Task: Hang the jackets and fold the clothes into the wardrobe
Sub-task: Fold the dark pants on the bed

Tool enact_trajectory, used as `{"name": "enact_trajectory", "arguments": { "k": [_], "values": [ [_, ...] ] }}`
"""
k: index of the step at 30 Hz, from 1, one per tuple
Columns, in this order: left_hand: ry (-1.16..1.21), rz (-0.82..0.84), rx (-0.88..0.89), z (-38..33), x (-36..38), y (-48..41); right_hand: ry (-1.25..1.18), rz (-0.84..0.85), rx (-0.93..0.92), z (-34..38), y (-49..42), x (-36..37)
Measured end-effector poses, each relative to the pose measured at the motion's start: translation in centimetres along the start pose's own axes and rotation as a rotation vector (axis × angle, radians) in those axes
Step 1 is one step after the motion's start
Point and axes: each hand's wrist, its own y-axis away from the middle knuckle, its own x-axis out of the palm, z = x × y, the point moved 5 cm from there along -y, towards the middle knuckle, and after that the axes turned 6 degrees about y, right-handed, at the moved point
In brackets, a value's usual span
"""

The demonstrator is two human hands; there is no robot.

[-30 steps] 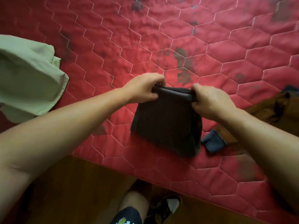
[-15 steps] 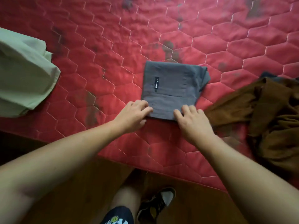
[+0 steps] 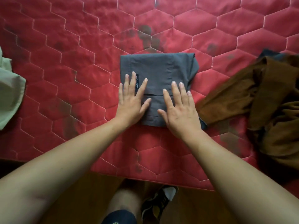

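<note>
folded grey garment (image 3: 161, 68): no longer lifted, now lying flat
left hand (image 3: 131, 101): grip released, palm pressing on top
right hand (image 3: 179, 110): likewise, fingers straight

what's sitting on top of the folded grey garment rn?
Both hands, flat with fingers straight: left hand at the small black label, right hand over the near right corner. Nothing else lies on the folded grey garment. The cloth beneath the palms is covered.

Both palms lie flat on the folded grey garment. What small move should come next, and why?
Probably grip the grey garment by its side edges and lift it. It already lies as a compact rectangle on the red mattress, and the left hand and right hand only press flat on its near half, gripping nothing. The brown garment beside it lies crumpled, unfolded.
</note>
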Motion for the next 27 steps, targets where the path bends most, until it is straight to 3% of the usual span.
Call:
{"name": "enact_trajectory", "arguments": {
  "k": [4,8,10,14,18,27],
  "values": [
    [-0.037,0.02,0.007,1.3,1.7,-0.5,0.023,0.251,0.053,-0.8,-1.5,3.7],
    [-0.003,0.021,0.015,1.7,1.7,-0.7,0.046,0.36,0.032,-0.5,-2.3,3.8],
    [0.02,0.028,0.003,1.5,1.3,-0.7,0.044,0.294,0.054,-0.5,-2.7,2.5],
    [0.028,-0.061,0.062,1.7,-1.2,-2.8,0.031,-0.072,0.088,-1.0,-6.1,-0.7],
    [-0.092,-0.038,0.052,1.9,-1.1,-7.7,0.054,-0.021,0.073,-2.2,-10.7,1.1],
    [-0.104,0.037,0.06,2.6,-0.3,-9.7,-0.011,0.061,0.122,-3.0,-12.1,2.7]
  ]
}}
